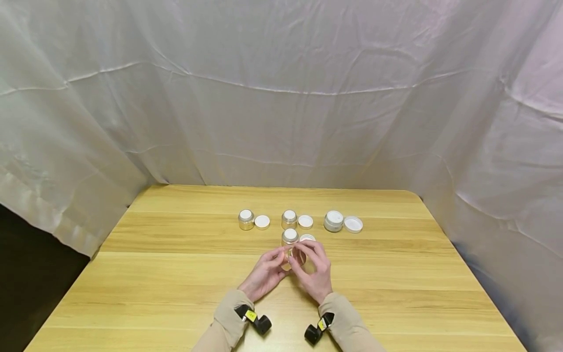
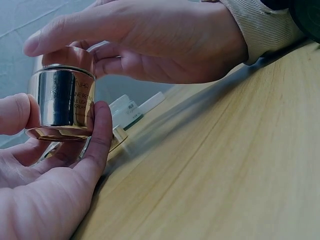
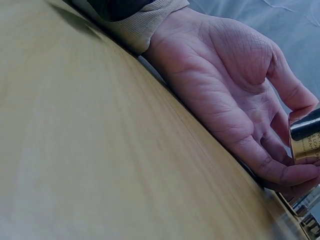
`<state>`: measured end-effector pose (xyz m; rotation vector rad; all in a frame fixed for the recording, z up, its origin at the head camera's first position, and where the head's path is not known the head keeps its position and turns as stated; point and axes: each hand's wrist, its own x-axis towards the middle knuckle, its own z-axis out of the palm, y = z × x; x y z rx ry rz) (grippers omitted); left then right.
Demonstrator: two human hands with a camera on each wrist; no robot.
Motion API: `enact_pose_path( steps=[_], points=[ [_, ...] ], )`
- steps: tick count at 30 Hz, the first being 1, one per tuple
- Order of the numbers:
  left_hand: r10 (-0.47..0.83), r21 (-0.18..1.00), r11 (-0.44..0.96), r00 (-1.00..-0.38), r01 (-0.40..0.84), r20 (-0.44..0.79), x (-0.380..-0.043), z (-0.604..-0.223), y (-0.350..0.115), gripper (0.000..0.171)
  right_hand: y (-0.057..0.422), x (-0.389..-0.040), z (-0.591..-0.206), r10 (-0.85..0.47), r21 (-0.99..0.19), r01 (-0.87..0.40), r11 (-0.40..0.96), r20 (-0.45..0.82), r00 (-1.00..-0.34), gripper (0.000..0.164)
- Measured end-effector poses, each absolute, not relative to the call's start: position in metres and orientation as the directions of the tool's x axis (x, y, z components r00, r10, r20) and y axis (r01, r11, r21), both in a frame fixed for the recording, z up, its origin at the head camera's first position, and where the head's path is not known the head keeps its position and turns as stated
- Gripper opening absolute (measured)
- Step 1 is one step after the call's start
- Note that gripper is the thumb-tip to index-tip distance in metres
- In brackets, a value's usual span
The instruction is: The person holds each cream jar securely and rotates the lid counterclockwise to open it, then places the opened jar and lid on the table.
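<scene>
A shiny gold cosmetic cream jar (image 2: 60, 102) with dark printed letters is held up in front of the body, over the wooden table. My left hand (image 1: 264, 276) holds it from below, thumb on one side and fingers on the other, as the left wrist view shows. Over its top, my right hand (image 1: 316, 275) grips the rose-gold lid (image 2: 72, 56) with thumb and fingers. The lid sits on the jar. From the right wrist view, the left palm (image 3: 215, 90) faces up, the jar at the frame's right edge.
Just beyond the hands stands a jar (image 1: 290, 236) with a white top, its lid (image 1: 308, 238) beside it. Farther back is a row of jars, left (image 1: 246, 221), middle (image 1: 289, 220) and right (image 1: 334, 221), each with a lid lying white side up at its right.
</scene>
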<state>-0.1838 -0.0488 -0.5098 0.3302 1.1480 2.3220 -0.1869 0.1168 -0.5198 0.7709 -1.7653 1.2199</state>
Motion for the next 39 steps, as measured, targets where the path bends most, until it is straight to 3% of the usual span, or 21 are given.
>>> enact_pose_path(
  steps=[13,22,33,39],
  points=[
    [0.540,0.791,-0.508,-0.842,-0.340,-0.016,-0.1827,-0.5093,-0.0481,0.047,0.1166,-0.1894,-0.5194,-0.087,-0.372,-0.888,0.272,0.909,-0.408,0.036],
    [0.546,0.785,-0.513,-0.837,-0.348,-0.014,-0.1834,-0.5087,-0.0476,0.051,0.1168,-0.1870,-0.5183,0.012,-0.431,-0.831,0.351,0.890,-0.456,0.029],
    [0.540,0.792,-0.508,-0.841,-0.338,-0.013,-0.1828,-0.5099,-0.0484,0.051,0.1162,-0.1881,-0.5192,-0.064,-0.390,-0.876,0.283,0.904,-0.423,0.034],
    [0.552,0.795,-0.506,-0.834,-0.335,0.001,-0.1839,-0.5098,-0.0485,0.053,0.1162,-0.1872,-0.5184,-0.015,-0.414,-0.857,0.308,0.898,-0.439,0.031]
  ],
)
